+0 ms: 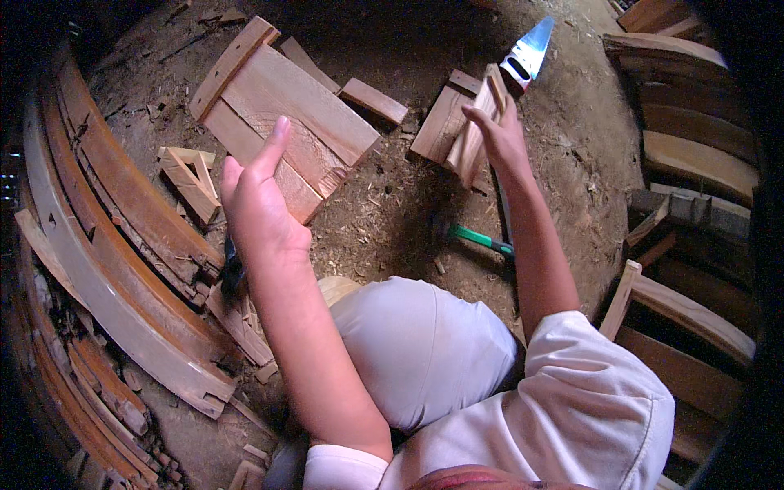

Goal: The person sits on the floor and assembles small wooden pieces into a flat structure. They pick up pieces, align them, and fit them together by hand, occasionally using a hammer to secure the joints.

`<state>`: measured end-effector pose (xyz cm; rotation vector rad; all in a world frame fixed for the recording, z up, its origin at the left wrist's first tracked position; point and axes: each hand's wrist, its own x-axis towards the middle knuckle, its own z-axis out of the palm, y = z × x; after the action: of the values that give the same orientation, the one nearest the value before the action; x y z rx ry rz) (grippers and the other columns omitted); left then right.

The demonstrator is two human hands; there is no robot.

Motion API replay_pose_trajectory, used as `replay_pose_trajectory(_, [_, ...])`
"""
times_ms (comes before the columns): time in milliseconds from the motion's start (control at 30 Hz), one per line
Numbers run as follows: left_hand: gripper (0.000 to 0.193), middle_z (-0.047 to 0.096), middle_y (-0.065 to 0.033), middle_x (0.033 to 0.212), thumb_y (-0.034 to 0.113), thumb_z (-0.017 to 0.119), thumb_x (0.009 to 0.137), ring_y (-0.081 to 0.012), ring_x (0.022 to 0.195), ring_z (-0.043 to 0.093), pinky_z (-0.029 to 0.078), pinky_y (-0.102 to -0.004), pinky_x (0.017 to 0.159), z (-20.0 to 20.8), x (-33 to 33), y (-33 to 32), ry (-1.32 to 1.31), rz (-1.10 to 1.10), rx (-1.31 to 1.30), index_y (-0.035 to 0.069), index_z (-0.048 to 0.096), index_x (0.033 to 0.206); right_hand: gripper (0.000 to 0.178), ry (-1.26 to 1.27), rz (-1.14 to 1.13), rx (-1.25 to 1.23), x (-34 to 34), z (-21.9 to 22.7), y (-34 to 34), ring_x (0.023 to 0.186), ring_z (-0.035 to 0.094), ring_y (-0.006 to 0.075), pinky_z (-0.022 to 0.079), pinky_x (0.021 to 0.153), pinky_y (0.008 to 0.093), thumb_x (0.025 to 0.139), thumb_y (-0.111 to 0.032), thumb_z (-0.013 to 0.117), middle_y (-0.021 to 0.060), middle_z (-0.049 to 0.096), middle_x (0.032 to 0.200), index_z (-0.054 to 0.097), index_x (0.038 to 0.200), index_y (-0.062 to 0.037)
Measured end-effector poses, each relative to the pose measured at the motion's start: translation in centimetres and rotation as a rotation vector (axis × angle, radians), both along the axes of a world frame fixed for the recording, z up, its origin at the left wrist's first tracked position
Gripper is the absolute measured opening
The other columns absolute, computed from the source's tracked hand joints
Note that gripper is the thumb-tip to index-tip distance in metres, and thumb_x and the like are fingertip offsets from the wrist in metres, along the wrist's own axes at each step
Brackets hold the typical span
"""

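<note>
A wooden panel (298, 114), made of boards side by side with a crosspiece along its far left end, lies before my left hand (265, 196). The thumb stretches over its top face, while the fingers seem to pass under its left edge, mostly hidden. My right hand (505, 139) closes around a narrow wooden strip (467, 151), thumb on the near side. Right beside that strip is a smaller board piece (437, 122) with a short batten at its top; whether the two are joined I cannot tell. Just beyond the right hand shows a handsaw (529, 57).
A green-and-black handle (482, 239) lies near my right forearm. Loose wood blocks (374, 100) and a small triangular wooden frame (192, 180) rest on the dirt floor. Long curved-looking timbers (122, 302) are stacked at left; wooden frames (694, 155) stand at right.
</note>
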<state>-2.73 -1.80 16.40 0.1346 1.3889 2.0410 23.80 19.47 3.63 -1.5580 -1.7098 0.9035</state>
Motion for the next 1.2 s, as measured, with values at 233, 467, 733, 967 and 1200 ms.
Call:
replay_pose_trajectory(233, [0.095,0.050,-0.0234,0.149,0.012,0.088,0.082,-0.0298,0.136,0.050,0.041,-0.0429,0.115,-0.3,-0.2,0.0,-0.030,0.000,0.002,-0.014,0.030,0.153,0.115,-0.969,-0.122,0.148,-5.6,-0.1,0.6,0.112,0.068,0.0462,0.057,0.089,0.0554,0.076,-0.083,0.068,0.0337,0.053,0.135,0.033,0.162,-0.0146])
replay_pose_trajectory(467, [0.104,0.048,-0.0245,0.151,0.014,0.089,0.081,-0.0307,0.136,0.050,0.041,-0.0433,0.115,-0.3,-0.5,-0.4,-0.033,0.002,-0.002,-0.014,0.023,0.156,0.121,-0.997,-0.058,0.124,-6.9,-1.1,0.8,0.113,0.068,0.0471,0.059,0.088,0.0543,0.076,-0.083,0.069,0.0351,0.047,0.142,0.029,0.163,-0.0092])
replay_pose_trajectory(733, [0.067,0.063,-0.0192,0.133,0.018,0.085,0.085,-0.0292,0.117,0.064,0.054,-0.0437,0.101,0.1,-1.1,-0.7,-0.085,0.253,0.146,-0.009,0.053,0.138,0.128,-0.932,-0.191,0.029,-8.4,-4.4,2.3,0.121,0.056,0.0576,0.060,0.083,0.0577,0.072,-0.076,0.077,0.0351,0.034,0.151,0.018,0.167,-0.0120])
replay_pose_trajectory(967, [0.042,0.073,-0.0118,0.124,0.027,0.077,0.093,-0.0283,0.112,0.069,0.050,-0.0432,0.103,1.5,-2.8,-2.9,-0.148,0.501,0.199,0.000,0.068,0.124,0.127,-0.986,-0.189,0.036,-8.3,-3.3,1.3,0.124,0.053,0.0549,0.056,0.092,0.0586,0.075,-0.076,0.075,0.0313,0.031,0.156,0.013,0.169,-0.0185])
replay_pose_trajectory(1200, [0.038,0.073,-0.0107,0.124,0.025,0.076,0.094,-0.0267,0.112,0.070,0.050,-0.0419,0.103,1.5,-2.5,-2.9,-0.188,0.515,0.218,0.001,0.068,0.123,0.122,-0.754,0.048,0.235,-4.2,-3.0,7.7,0.117,0.057,0.0657,0.056,0.094,0.0612,0.080,-0.086,0.061,0.0514,0.031,0.145,0.009,0.168,-0.0209])
